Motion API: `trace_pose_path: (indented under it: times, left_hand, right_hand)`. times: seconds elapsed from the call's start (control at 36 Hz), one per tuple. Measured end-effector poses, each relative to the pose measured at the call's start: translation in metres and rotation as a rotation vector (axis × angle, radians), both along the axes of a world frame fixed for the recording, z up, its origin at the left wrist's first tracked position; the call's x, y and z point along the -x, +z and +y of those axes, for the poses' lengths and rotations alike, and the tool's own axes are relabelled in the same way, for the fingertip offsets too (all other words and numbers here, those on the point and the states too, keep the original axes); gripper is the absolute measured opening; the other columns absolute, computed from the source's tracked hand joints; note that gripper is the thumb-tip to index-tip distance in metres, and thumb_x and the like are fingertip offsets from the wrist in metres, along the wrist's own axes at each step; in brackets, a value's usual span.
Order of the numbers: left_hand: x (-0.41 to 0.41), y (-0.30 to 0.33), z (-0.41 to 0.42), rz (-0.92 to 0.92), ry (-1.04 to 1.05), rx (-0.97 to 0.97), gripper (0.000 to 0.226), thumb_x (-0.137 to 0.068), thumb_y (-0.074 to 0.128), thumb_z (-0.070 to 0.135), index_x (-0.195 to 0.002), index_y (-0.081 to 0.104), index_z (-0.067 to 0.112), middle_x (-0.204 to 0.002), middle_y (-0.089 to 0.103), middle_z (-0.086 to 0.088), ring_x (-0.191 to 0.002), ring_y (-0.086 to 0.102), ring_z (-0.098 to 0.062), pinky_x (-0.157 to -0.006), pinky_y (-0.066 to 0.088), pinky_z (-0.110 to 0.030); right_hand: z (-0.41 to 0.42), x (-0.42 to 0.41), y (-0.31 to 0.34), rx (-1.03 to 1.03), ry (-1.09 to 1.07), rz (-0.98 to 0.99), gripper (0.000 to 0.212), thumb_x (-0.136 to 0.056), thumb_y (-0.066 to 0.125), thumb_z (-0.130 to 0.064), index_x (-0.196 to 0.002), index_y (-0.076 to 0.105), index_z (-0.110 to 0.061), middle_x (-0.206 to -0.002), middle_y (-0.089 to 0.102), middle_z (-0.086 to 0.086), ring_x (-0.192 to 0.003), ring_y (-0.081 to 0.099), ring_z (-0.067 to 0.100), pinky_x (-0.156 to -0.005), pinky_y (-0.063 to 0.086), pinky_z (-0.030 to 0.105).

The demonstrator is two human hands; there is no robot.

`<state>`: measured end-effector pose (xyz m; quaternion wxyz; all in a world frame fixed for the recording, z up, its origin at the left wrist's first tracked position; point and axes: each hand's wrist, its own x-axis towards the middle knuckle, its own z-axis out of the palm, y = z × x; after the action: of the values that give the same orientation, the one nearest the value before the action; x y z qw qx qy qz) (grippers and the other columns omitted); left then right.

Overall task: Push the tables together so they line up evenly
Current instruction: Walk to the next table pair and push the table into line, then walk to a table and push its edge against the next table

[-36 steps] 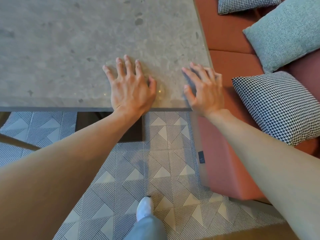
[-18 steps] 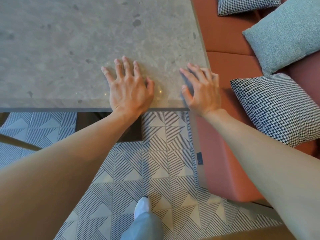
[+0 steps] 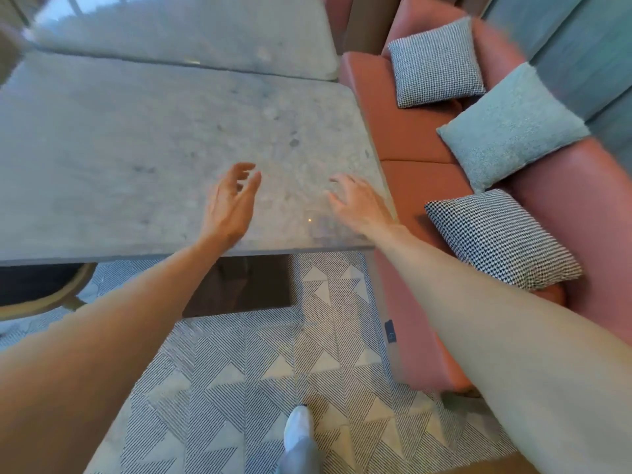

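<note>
Two stone-look tables — near table [image 3: 143, 159] touching far table [image 3: 191, 32], right ends slightly uneven. Likely heavy, rigid, smooth; push at near edge. Left hand [image 3: 229, 206], right hand [image 3: 359, 203] apart, fingers loose, holding nothing.

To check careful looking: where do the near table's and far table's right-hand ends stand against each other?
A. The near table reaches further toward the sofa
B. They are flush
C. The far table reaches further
A: the near table ends nearer the sofa than the far table.
</note>
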<state>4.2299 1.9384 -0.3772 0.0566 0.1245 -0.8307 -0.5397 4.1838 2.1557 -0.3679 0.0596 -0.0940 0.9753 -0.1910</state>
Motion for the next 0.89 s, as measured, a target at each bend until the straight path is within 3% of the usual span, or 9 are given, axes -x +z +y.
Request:
trace_pose_path:
  times: [0.14,0.28,0.44,0.5,0.58,0.69,0.81,0.89]
  left_hand:
    - [-0.056,0.053,-0.068,-0.002,0.045,-0.104,0.032,-0.104,0.046,0.035,-0.125,0.061,0.016,-0.12,0.066,-0.014,-0.111,0.062,-0.031,-0.099,0.05,-0.046]
    - [-0.116,0.092,-0.152,-0.005,0.127,-0.251,0.033,-0.107,0.039,0.034,-0.118,0.061,0.012,-0.113,0.065,-0.016,-0.098,0.059,-0.026,-0.087,0.046,-0.041]
    - [-0.176,0.122,-0.251,-0.005,0.296,-0.293,0.047,-0.108,0.032,0.038,-0.126,0.06,0.006,-0.113,0.064,-0.016,-0.099,0.058,-0.027,-0.089,0.047,-0.041]
    - [-0.187,0.13,-0.285,-0.008,0.322,-0.275,0.047,-0.108,0.034,0.04,-0.125,0.062,0.007,-0.114,0.066,-0.016,-0.099,0.06,-0.027,-0.088,0.049,-0.041]
    - [-0.194,0.137,-0.335,-0.028,0.33,-0.216,0.048,-0.106,0.036,0.043,-0.124,0.066,0.009,-0.116,0.069,-0.016,-0.106,0.064,-0.03,-0.101,0.049,-0.048]
    - [-0.184,0.136,-0.401,-0.07,0.3,-0.086,0.051,-0.104,0.038,0.048,-0.126,0.068,0.012,-0.12,0.07,-0.011,-0.115,0.062,-0.03,-0.105,0.045,-0.044]
    - [-0.164,0.101,-0.455,-0.091,0.109,0.124,0.047,-0.105,0.038,0.044,-0.117,0.072,0.014,-0.119,0.071,-0.007,-0.102,0.062,-0.02,-0.088,0.044,-0.036]
    - [-0.152,0.066,-0.483,-0.08,-0.017,0.175,0.041,-0.104,0.043,0.038,-0.122,0.071,0.013,-0.127,0.067,-0.009,-0.116,0.061,-0.022,-0.101,0.046,-0.042]
  right_hand:
    - [-0.077,-0.049,0.066,0.205,0.006,-0.017,0.044,-0.098,0.05,-0.038,-0.136,0.055,-0.017,-0.141,0.058,0.005,-0.127,0.055,0.023,-0.106,0.043,0.038]
    - [-0.159,-0.107,0.109,0.416,-0.032,0.007,0.041,-0.098,0.051,-0.038,-0.13,0.06,-0.013,-0.132,0.064,0.007,-0.12,0.06,0.022,-0.096,0.044,0.031]
    - [-0.245,-0.16,0.139,0.477,-0.018,-0.014,0.042,-0.1,0.045,-0.042,-0.131,0.056,-0.016,-0.135,0.062,0.004,-0.12,0.059,0.018,-0.088,0.042,0.026]
    - [-0.274,-0.171,0.145,0.479,-0.012,-0.023,0.044,-0.101,0.044,-0.043,-0.133,0.055,-0.016,-0.137,0.06,0.003,-0.121,0.058,0.018,-0.088,0.04,0.026]
    - [-0.318,-0.177,0.152,0.469,-0.022,-0.047,0.046,-0.101,0.044,-0.044,-0.135,0.054,-0.015,-0.139,0.059,0.004,-0.123,0.057,0.019,-0.09,0.039,0.026]
    - [-0.382,-0.171,0.154,0.458,-0.037,-0.062,0.043,-0.1,0.045,-0.042,-0.131,0.056,-0.014,-0.136,0.061,0.005,-0.12,0.058,0.02,-0.088,0.038,0.026]
    - [-0.452,-0.16,0.122,0.404,-0.062,-0.098,0.043,-0.099,0.045,-0.044,-0.13,0.055,-0.015,-0.135,0.061,0.005,-0.12,0.058,0.02,-0.09,0.043,0.03]
    - [-0.496,-0.146,0.092,0.332,-0.043,-0.171,0.046,-0.1,0.046,-0.041,-0.136,0.051,-0.012,-0.142,0.056,0.006,-0.129,0.053,0.021,-0.104,0.043,0.036]
